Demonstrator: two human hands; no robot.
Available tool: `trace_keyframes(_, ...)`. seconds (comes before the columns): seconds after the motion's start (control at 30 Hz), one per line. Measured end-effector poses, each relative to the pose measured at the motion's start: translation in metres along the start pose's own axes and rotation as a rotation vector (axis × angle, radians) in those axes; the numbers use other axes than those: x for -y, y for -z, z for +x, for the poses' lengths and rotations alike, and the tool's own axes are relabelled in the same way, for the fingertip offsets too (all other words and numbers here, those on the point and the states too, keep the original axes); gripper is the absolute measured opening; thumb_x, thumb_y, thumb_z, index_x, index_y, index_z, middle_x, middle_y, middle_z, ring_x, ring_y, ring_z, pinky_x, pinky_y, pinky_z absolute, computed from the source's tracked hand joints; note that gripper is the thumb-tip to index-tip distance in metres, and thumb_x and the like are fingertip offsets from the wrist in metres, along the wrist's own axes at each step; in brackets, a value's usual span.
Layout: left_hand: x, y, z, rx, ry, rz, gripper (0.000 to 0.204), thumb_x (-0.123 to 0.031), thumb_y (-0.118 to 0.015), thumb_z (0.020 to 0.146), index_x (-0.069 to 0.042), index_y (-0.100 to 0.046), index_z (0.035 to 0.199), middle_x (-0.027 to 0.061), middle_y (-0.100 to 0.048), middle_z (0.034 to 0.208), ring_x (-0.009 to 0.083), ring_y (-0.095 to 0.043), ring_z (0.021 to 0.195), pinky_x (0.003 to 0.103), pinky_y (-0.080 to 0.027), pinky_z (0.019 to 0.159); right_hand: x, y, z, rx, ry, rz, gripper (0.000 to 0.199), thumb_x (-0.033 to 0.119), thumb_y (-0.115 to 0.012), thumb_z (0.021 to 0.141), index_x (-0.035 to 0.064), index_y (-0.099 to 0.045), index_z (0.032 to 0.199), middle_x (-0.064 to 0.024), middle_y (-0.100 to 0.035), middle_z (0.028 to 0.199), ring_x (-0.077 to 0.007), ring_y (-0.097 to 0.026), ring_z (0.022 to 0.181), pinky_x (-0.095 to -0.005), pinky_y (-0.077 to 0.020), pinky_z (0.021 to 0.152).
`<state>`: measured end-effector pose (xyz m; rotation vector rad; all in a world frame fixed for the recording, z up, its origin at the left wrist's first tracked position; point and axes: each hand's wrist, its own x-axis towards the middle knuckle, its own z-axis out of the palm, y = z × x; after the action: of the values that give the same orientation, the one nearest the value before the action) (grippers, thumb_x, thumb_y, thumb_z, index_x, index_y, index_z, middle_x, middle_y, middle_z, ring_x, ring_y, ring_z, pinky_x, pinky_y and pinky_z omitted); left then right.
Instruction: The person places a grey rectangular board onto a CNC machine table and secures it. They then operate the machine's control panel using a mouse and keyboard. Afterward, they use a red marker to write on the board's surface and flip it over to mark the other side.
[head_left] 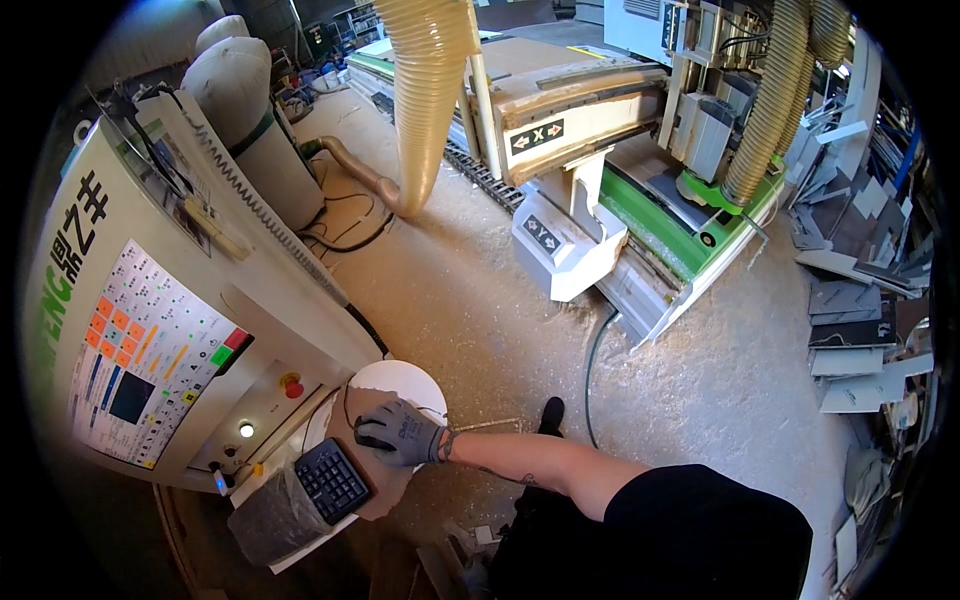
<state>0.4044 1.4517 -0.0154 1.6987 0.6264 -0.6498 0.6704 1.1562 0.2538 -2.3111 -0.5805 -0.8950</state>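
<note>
Can see a right hand in a grey fabric glove curled over a small dark object, nearly all covered, on a flat brown board; cannot tell whether clamped on it or merely resting. Just below and left, can make out a black rectangular keyboard, partly hidden by a cloudy plastic cover. Cannot find the left hand, nor tell its state. Farther left, can see a white control cabinet with a lit screen, cut off by darkness.

A white shelf carries a brown board topped by a black keyboard.
</note>
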Motion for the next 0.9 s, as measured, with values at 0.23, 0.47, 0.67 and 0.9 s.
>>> trace_keyframes(0.23, 0.007, 0.003, 0.006, 0.027, 0.003, -0.017, 0.017, -0.018, -0.062, 0.092, -0.005, -0.069, 0.083, 0.0091, -0.066, 0.084, 0.0194, -0.060, 0.077, 0.033, -0.051, 0.070, -0.002, 0.001, -0.002, 0.004, -0.009, -0.017, 0.036, 0.028, -0.069, 0.082, 0.0207, -0.064, 0.117, -0.0028, -0.062, 0.117, -0.0280, -0.059, 0.105, -0.0461, -0.0468, 0.087)
trace_keyframes(0.47, 0.012, 0.007, 0.005, 0.049, -0.005, -0.038, 0.019, -0.016, -0.063, 0.090, -0.003, -0.068, 0.077, 0.0082, -0.067, 0.078, 0.0176, -0.060, 0.074, 0.032, -0.050, 0.068, 0.000, 0.002, 0.001, 0.003, 0.009, -0.026, 0.035, 0.029, -0.069, 0.083, 0.0214, -0.065, 0.117, -0.0022, -0.063, 0.117, -0.0283, -0.059, 0.103, -0.0467, -0.0474, 0.086)
trace_keyframes(0.67, -0.007, 0.002, -0.011, -0.016, 0.012, 0.053, 0.020, -0.015, -0.062, 0.090, 0.001, -0.071, 0.080, 0.0076, -0.068, 0.078, 0.0183, -0.061, 0.073, 0.034, -0.050, 0.069, 0.000, 0.001, 0.000, -0.005, 0.000, -0.034, 0.034, 0.030, -0.069, 0.084, 0.0215, -0.065, 0.116, -0.0019, -0.063, 0.117, -0.0277, -0.059, 0.103, -0.0468, -0.0474, 0.086)
trace_keyframes(0.9, -0.011, -0.001, -0.018, -0.031, 0.041, 0.037, 0.022, -0.017, -0.063, 0.090, 0.001, -0.074, 0.085, 0.0087, -0.071, 0.083, 0.0195, -0.063, 0.076, 0.034, -0.052, 0.072, 0.000, 0.002, -0.001, 0.012, -0.017, -0.039, 0.031, 0.030, -0.068, 0.084, 0.0212, -0.067, 0.114, -0.0023, -0.063, 0.117, -0.0276, -0.059, 0.104, -0.0467, -0.0467, 0.086)
